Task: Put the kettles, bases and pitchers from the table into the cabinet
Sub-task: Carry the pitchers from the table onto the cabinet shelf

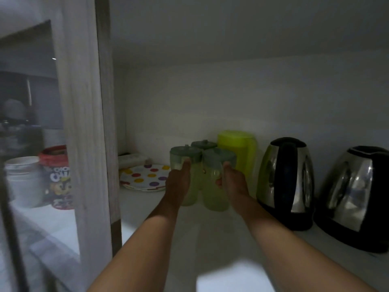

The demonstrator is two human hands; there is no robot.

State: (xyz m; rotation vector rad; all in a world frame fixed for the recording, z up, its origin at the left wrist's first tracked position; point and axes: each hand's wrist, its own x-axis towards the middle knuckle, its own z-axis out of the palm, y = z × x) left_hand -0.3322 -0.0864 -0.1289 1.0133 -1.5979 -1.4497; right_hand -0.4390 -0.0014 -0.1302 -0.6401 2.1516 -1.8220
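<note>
Two pitchers onto the shelf

My left hand [179, 178] grips one upright pitcher [185, 165], my right hand [231, 180] the other [214, 182], kettle [286, 175] just right.

Shelf [210, 239]: pitchers [214, 194], kettles [288, 182], plates [145, 175]

Both bare forearms reach from the bottom of the frame toward its centre. The left hand [179, 180] and right hand [232, 182] each have fingers curled closed, backs facing the camera, side by side.
</note>
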